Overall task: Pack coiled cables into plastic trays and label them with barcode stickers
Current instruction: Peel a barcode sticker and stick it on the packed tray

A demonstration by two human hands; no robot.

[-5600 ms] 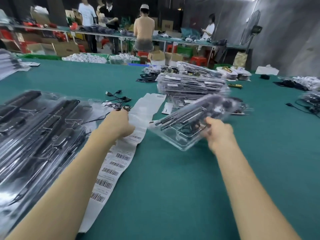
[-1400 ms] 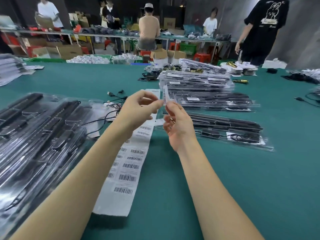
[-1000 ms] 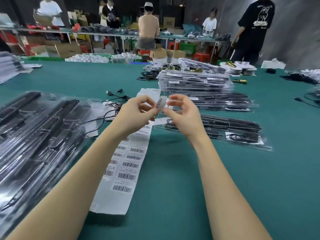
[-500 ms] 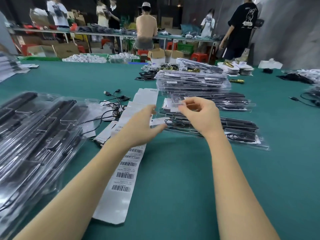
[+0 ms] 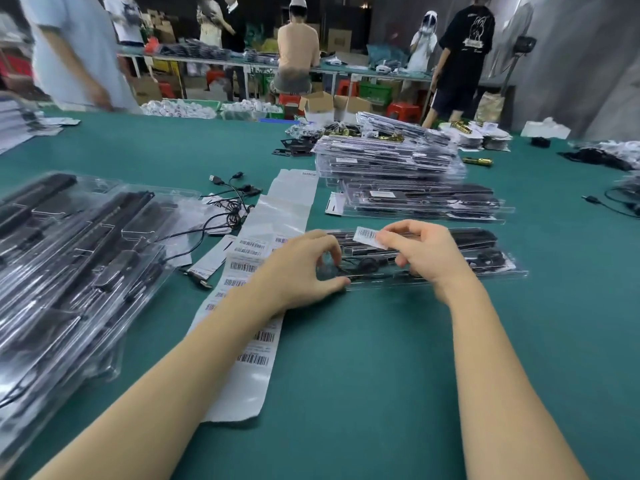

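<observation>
The barcode sticker point(image 5: 367, 236) hangs just above the clear plastic tray point(image 5: 498, 268), over the tray's left part, and that tray serves as the landmark here. The sticker's long axis runs roughly left to right, much as the tray's own long axis does, with a slight downward tilt toward the right. The right hand point(image 5: 427, 252) pinches the sticker's right end between thumb and forefinger, so the free length of the sticker points leftward from the fingers, out toward the tray's left end. The other fingers of that hand curl down toward the tray's top; whether they touch it I cannot tell.

The left hand point(image 5: 299, 268) sits at the tray's left end, fingers curled over the top and thumb against the near edge, gripping that corner. Inside the tray, between the two hands, lies a coiled black cable point(image 5: 367, 264).

As I judge it, the coming move is a short drop of the sticker onto the tray's lid. The right hand is the nearer one and already carries the label, while the left only steadies. The sticker is close to parallel with the tray, so little turning seems needed.

Left of the tray lies the label strip point(image 5: 254, 334), running toward the viewer. Beyond the tray, farther along the green table point(image 5: 381, 393), are more filled trays point(image 5: 422, 199), and beyond those a tall stack point(image 5: 388, 157).
</observation>
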